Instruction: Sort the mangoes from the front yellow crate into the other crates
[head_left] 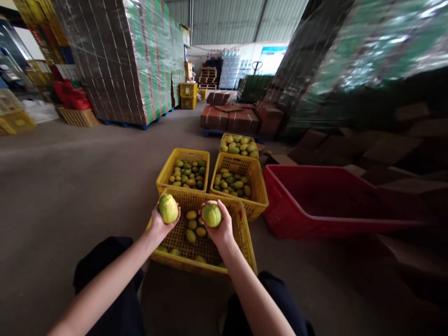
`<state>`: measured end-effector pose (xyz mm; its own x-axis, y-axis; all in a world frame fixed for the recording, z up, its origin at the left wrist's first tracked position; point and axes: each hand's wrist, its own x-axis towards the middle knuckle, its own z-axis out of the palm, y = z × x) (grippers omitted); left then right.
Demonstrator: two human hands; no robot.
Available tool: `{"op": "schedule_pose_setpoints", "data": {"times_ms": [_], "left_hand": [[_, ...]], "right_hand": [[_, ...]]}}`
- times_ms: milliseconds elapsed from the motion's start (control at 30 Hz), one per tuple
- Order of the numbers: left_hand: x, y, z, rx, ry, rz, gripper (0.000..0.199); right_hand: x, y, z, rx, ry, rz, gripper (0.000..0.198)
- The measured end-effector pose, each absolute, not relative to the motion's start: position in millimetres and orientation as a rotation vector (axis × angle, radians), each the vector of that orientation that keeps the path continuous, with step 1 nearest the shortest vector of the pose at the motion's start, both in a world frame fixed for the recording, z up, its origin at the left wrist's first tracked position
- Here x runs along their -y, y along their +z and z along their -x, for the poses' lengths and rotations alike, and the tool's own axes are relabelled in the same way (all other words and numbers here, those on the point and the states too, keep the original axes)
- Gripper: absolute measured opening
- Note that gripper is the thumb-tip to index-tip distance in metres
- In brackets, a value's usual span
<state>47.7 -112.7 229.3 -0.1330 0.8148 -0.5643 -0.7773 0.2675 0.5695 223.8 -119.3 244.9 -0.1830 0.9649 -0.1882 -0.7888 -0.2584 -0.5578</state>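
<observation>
My left hand [169, 224] is closed round a yellow-green, lemon-like fruit [168, 208] with a ridged skin. A greener fruit [212, 214] of the same kind rests in the closed fingers of my right hand [223, 229]. Both hands hold their fruit above the near yellow crate [205, 267], on its left and right sides. Inside that crate lie several loose fruits [191, 236], some partly hidden by my arms and the crate's front wall. Two yellow crates stand just behind it, a left one [159, 178] and a right one [263, 198], each holding many such fruits.
Behind the right crate stands another full crate of fruit [240, 145]. A large red bin [290, 224] is at the right, with flattened cardboard [395, 144] beyond. Wrapped pallet stacks [108, 60] rise on both sides. Brown cartons [229, 119] sit on a blue pallet ahead.
</observation>
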Motion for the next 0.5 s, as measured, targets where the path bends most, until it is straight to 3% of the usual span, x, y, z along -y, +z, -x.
{"op": "schedule_pose_setpoints", "data": {"times_ms": [233, 500], "left_hand": [[105, 223, -53, -0.812, 1.339, 0.246, 0.03], [114, 222, -56, -0.92, 1.102, 0.188, 0.036]], "right_hand": [[114, 214, -232, 0.649, 1.622, 0.737, 0.029], [119, 232, -202, 1.29, 1.083, 1.039, 0.038]]}}
